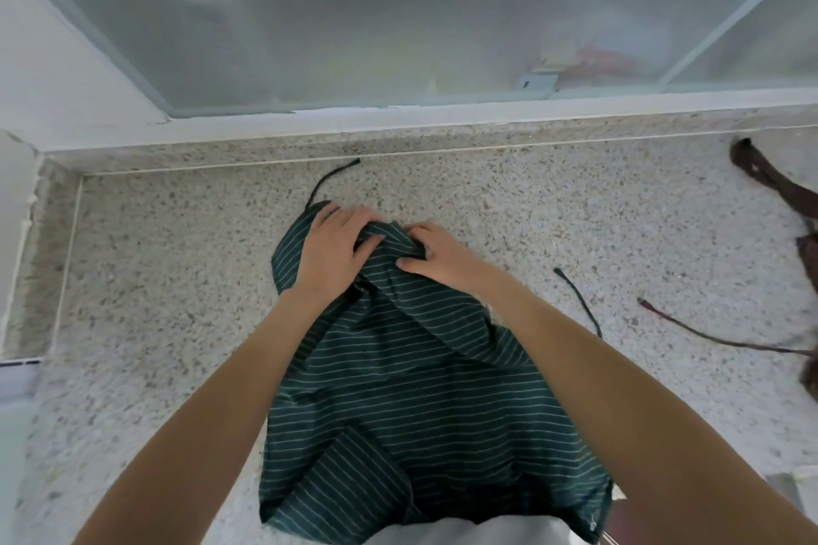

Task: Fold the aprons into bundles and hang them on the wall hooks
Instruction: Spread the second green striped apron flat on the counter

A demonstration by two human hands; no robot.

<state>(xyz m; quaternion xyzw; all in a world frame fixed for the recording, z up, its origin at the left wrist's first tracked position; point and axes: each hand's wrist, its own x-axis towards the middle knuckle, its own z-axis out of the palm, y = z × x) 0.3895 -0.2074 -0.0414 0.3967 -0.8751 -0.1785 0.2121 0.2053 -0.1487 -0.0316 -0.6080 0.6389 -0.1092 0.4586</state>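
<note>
Fingers of left hand (333, 252) curled over far edge of green striped apron (411, 389), thumb pressed into the bunched fold. Fingers of right hand (436, 254) bent likewise, fingertips dug into same gathered ridge, thumb laid flat on cloth. Hands near each other, bunched fabric between them. Apron spread from fingers back toward the body, lying rumpled on speckled stone counter (177, 279). Thin dark tie (329, 179) trailing beyond left fingers toward the counter's raised back edge. Second tie (580, 301) lying right of right hand. Farther right, well apart, brown apron (761, 173) with its strap (708, 334) stretched across counter. Beyond fingers, frosted sliding window (354, 13).
</note>
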